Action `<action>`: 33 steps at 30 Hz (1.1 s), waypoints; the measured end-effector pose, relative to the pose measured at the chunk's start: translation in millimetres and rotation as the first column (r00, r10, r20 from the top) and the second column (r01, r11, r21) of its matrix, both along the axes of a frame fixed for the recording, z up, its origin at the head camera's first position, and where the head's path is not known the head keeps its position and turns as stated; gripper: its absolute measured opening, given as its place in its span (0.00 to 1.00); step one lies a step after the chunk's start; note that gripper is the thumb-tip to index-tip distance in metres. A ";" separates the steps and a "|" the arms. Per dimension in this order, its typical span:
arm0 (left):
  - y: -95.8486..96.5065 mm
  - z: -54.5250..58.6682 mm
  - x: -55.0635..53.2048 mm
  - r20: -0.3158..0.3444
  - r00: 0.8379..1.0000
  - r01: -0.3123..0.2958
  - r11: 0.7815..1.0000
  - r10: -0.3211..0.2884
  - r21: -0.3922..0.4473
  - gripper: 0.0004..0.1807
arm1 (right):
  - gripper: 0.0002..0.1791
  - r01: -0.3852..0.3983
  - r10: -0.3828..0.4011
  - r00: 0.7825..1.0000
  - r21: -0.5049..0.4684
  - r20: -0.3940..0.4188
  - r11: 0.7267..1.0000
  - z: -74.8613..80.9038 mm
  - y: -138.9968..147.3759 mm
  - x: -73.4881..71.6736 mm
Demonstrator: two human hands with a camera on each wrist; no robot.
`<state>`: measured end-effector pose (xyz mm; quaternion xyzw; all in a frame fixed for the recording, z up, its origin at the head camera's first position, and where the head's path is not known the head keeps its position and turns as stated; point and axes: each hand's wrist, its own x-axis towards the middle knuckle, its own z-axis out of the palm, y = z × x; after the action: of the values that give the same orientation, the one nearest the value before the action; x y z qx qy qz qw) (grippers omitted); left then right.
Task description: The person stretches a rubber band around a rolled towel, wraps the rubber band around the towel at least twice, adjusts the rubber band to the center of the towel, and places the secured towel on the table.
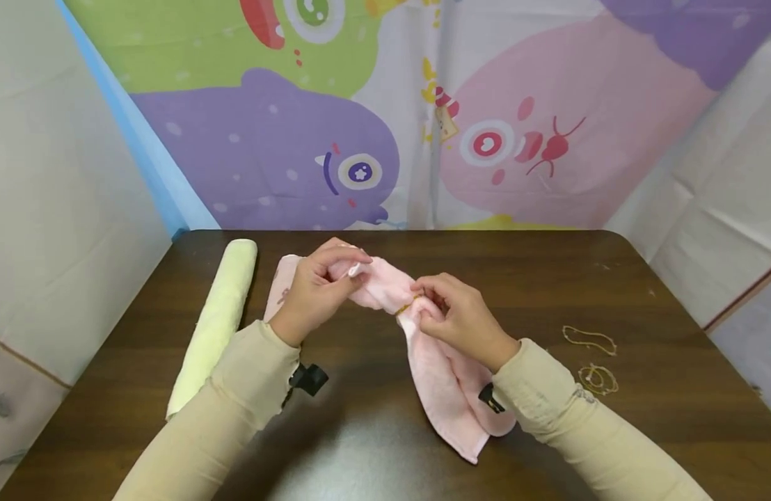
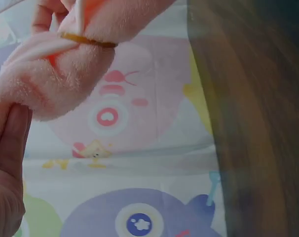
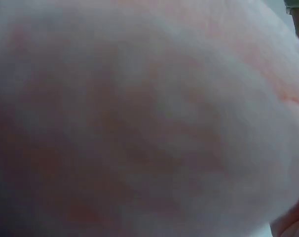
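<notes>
A pink towel [image 1: 444, 390] is gathered at its middle by a yellowish rubber band [image 1: 407, 305]. My left hand [image 1: 319, 289] pinches the towel's upper left part between thumb and fingers, above the table. Right by the band, my right hand [image 1: 463, 316] holds the cloth with bent fingers. The loose lower end hangs below that hand toward the near side. Fluffy folds of the towel [image 2: 65, 79] bulge on both sides of the band in the left wrist view. Blurred pink cloth fills most of the right wrist view and hides much of the right hand.
On the left of the dark wooden table [image 1: 360, 431] lies a pale yellow rolled towel [image 1: 216, 320]. A loose rubber band [image 1: 589, 339] and a coiled rubber band [image 1: 598, 379] lie at the right. A cartoon-printed curtain [image 1: 266, 153] hangs behind the table's far edge.
</notes>
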<state>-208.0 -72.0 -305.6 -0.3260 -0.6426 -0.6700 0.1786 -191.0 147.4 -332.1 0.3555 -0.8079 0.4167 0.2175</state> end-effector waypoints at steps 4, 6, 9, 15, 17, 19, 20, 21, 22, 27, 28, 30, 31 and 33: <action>-4.7 -3.3 -3.3 -0.028 0.998 0.062 0.998 -0.062 -0.009 0.07 | 0.15 -0.008 0.007 1.000 0.036 0.025 0.999 0.8 -0.7 -0.6; -5.4 -5.3 -3.8 -0.027 0.997 0.066 0.998 -0.067 -0.011 0.03 | 0.14 -0.013 0.011 0.999 0.044 0.037 0.999 -0.3 -1.0 -1.8; -3.8 -6.2 -3.8 -0.034 0.998 0.054 0.998 -0.054 -0.011 0.02 | 0.11 -0.041 0.039 0.999 0.047 0.038 0.998 -1.6 -1.6 -4.3; 0.4 -5.9 -2.0 -0.034 0.999 0.009 1.000 -0.009 0.013 0.03 | 0.06 -0.161 0.160 0.987 0.042 0.023 0.986 -6.4 0.7 -11.0; 1.7 -5.9 -1.4 -0.029 1.000 0.001 1.000 -0.001 0.025 0.03 | 0.08 -0.175 0.175 0.984 0.041 0.006 0.984 -9.0 1.4 -12.6; 3.4 -6.1 -1.2 -0.025 1.000 0.001 0.999 0.000 0.039 0.05 | 0.09 -0.174 0.174 0.985 0.037 -0.003 0.984 -10.3 1.2 -12.7; 4.3 -6.3 -1.1 -0.025 1.000 0.008 0.999 -0.006 0.049 0.05 | 0.09 -0.169 0.169 0.986 0.034 0.000 0.985 -10.8 0.9 -12.6; 5.2 -6.5 -1.1 -0.026 1.000 0.011 0.998 -0.010 0.055 0.05 | 0.09 -0.164 0.164 0.986 0.029 0.002 0.986 -10.7 0.4 -12.4; 6.0 -7.1 -1.2 -0.027 1.000 0.016 0.998 -0.014 0.060 0.05 | 0.08 -0.161 0.160 0.987 0.029 0.004 0.987 -10.6 -0.1 -12.4; 9.9 -8.5 0.4 -0.028 0.999 0.019 0.999 -0.018 0.039 0.04 | 0.04 -0.115 0.117 0.993 0.100 -0.017 0.988 -6.4 -3.3 -10.7; 10.4 -8.4 1.0 -0.030 0.999 0.014 0.999 -0.013 0.030 0.04 | 0.04 -0.110 0.114 0.993 0.118 -0.027 0.987 -5.8 -3.7 -10.4; 11.0 -7.7 2.6 -0.028 1.000 -0.004 1.000 0.004 0.012 0.05 | 0.04 -0.127 0.135 0.990 0.143 -0.047 0.982 -5.0 -4.3 -10.2; 11.2 -7.6 2.9 -0.026 1.000 -0.016 1.000 0.016 0.003 0.05 | 0.04 -0.151 0.161 0.985 0.150 -0.054 0.977 -5.2 -4.2 -10.3; 11.5 -7.1 4.1 -0.022 0.999 -0.046 0.999 0.046 -0.018 0.05 | 0.05 -0.227 0.238 0.969 0.155 -0.062 0.962 -6.1 -2.9 -10.6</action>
<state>-204.0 -60.5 -312.7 -0.3200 -0.6541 -0.6562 0.1979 -201.6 144.5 -338.1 0.4794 -0.7796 0.3643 0.1724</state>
